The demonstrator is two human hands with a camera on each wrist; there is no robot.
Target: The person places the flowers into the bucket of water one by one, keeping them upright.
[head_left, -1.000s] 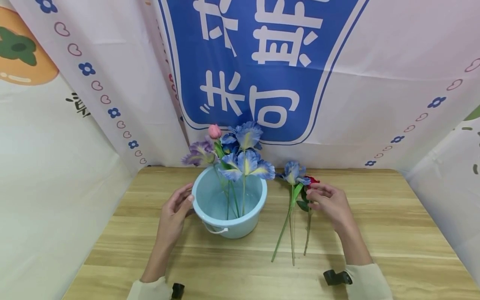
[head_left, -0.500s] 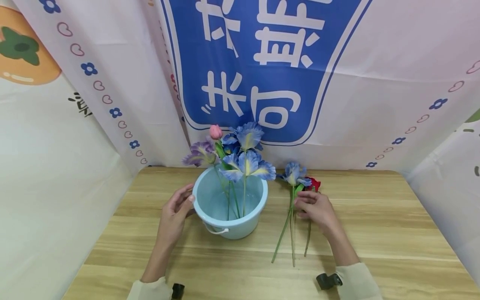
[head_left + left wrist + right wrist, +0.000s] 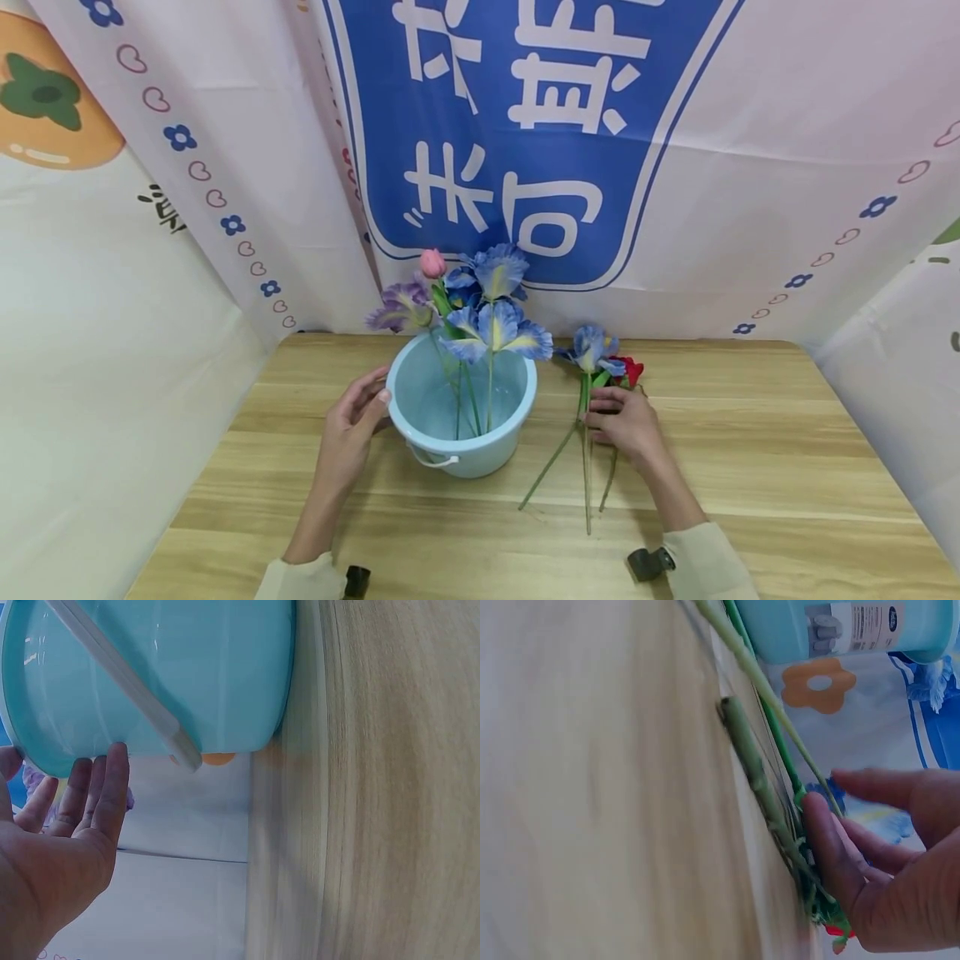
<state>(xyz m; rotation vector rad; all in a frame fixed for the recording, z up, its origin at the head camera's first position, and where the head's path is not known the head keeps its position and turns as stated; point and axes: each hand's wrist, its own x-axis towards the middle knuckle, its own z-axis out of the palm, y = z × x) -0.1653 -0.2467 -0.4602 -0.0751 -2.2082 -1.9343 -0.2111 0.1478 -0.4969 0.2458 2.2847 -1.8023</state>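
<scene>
My left hand is at the left side of a light blue bucket, its fairly straight fingers against the wall and thumb at the rim. In the left wrist view these fingers reach the bucket wall just under the rim. Inside the bucket stand a pink tulip, a purple iris and several blue flowers. On the right, my right hand curls thumb and fingers round the stem of a blue iris. A red rose lies beside it, its thick stem below the hand.
Another green stem slants across the wooden table between bucket and right hand. The bucket's white handle hangs down in front. A printed cloth rises along the table's back edge.
My right hand has moved left from the rose to the blue iris stem. The slanting green stem's lower end has swung left and the rose's stem has shifted slightly. My left hand stays put.
</scene>
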